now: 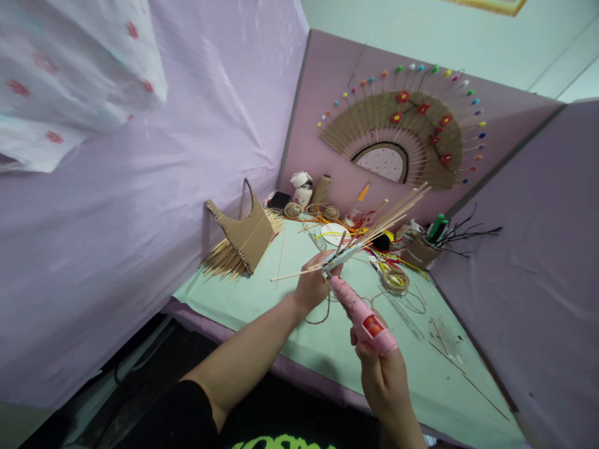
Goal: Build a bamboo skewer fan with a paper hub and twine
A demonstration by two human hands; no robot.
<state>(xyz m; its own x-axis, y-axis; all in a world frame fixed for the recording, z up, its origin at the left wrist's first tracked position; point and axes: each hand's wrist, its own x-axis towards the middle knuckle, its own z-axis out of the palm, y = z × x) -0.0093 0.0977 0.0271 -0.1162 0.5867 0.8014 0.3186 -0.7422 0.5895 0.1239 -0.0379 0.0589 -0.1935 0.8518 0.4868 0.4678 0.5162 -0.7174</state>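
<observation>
Over the middle of the table, my left hand (314,288) is closed round the near end of a piece with thin wooden sticks (397,212). The sticks fan out away from me, and a pale strip (346,255) runs along them. In my right hand (386,377) is a pink hot glue gun (360,318), gripped by its handle. Its nozzle points at the near end of the stick piece, close to my left fingers; whether it touches cannot be told. A loop of brown twine (322,318) hangs below my left hand.
Leaning at the left, a cut cardboard shape (250,240) stands on a pile of skewers (227,260). A twine coil (395,279), a clear ruler (405,318) and a cardboard pot (421,251) with twigs lie right. A decorated fan (397,134) hangs on the back panel.
</observation>
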